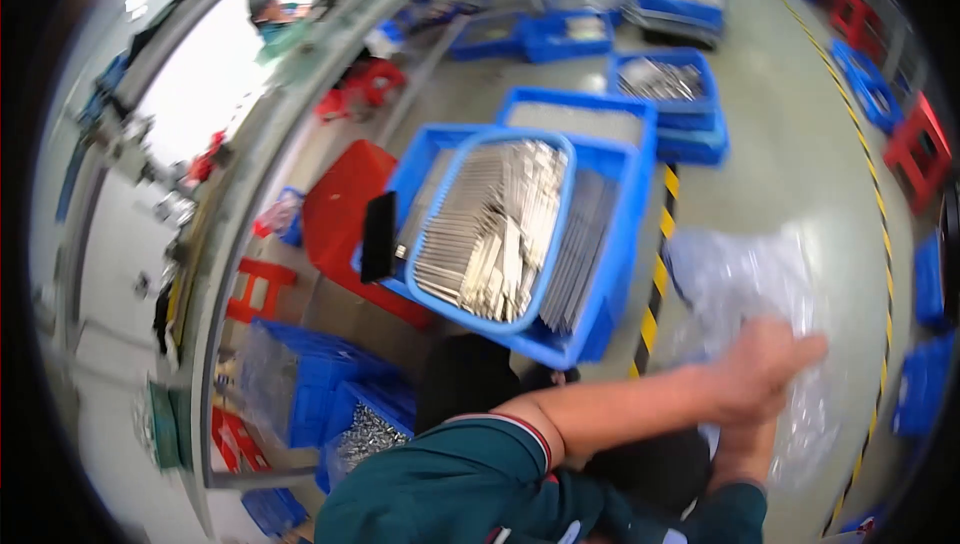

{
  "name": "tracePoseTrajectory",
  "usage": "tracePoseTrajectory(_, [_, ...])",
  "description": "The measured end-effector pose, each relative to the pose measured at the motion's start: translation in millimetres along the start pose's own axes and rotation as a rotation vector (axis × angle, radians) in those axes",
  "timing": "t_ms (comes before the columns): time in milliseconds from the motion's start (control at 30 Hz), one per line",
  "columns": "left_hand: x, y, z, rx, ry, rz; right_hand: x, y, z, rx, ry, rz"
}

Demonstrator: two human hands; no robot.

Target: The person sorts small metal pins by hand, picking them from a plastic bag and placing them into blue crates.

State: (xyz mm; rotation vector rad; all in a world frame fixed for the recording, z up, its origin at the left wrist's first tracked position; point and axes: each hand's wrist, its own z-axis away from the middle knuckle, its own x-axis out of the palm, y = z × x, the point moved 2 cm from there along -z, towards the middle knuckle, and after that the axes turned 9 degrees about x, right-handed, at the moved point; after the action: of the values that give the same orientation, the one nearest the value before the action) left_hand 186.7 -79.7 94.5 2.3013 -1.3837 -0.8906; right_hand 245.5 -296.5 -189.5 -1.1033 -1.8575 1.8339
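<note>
My left hand (762,369) reaches across to the right, its fingers closed and blurred, at a clear plastic bag (750,269). The bag spreads above and below the hand and looks gripped in it. Just beneath, my right hand (752,426) overlaps the left, and its fingers are hidden. To the left of both hands, a light-blue oval-cornered basket (420,262) rests tilted on a large blue crate (622,269). Rows of flat silvery metal strips (505,229) fill the basket. Darker strips (590,234) stand in the crate beside it.
A red stool (345,209) and a black block-like object (379,237) are left of the crate. Lower left, a blue bin holds small metal parts (370,434). Behind, stacked blue bins (690,134) stand near striped floor tape (655,289). A metal-framed bench (225,274) runs along the left.
</note>
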Motion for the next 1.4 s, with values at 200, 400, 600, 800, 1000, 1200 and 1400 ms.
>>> tracePoseTrajectory(200, [-38,51,-51,0.294,0.093,0.106,-18,-142,-47,0.435,0.328,0.051])
tracePoseTrajectory(400, [-65,134,-72,0.162,-0.294,0.755,-72,-155,-85,0.527,0.504,-0.015])
tracePoseTrajectory(600, [-39,188,-56,0.005,-0.159,1.153,-84,-189,-31,0.463,0.549,-0.102])
tracePoseTrajectory(800, [-13,198,-29,-0.058,-0.22,1.011,-48,-213,31,0.383,0.578,-0.213])
tracePoseTrajectory(1000, [17,204,4,-0.221,-0.184,0.951,27,-247,101,0.285,0.575,-0.328])
tracePoseTrajectory(1200, [34,188,29,-0.496,-0.069,1.044,66,-259,139,0.461,0.237,-0.271])
tracePoseTrajectory(1400, [27,177,37,-0.72,-0.188,0.927,110,-235,146,0.268,0.435,-0.819])
